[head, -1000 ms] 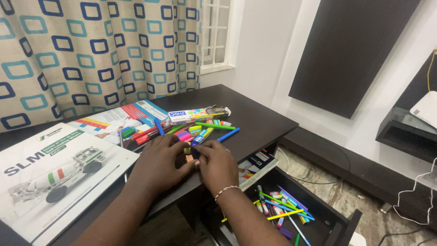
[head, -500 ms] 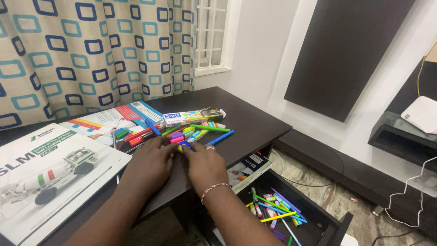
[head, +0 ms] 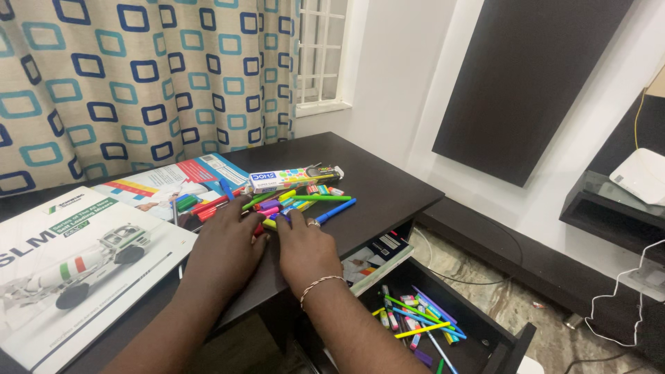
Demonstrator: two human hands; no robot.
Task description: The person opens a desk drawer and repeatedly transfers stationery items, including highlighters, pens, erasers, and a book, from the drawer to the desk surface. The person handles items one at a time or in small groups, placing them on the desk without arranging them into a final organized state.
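Left hand [head: 225, 253] | flat on dark counter [head: 388, 183], fingers spread, gripping nothing | right hand [head: 305, 249] | fingers possibly pinching a pen, unclear | loose coloured felt pens [head: 291, 201] heaped at fingertips | gather gently, avoid rolling.

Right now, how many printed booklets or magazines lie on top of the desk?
2: a white booklet picturing a mixer truck at the near left, and a colourful one behind it beside the pens. Others may be hidden.
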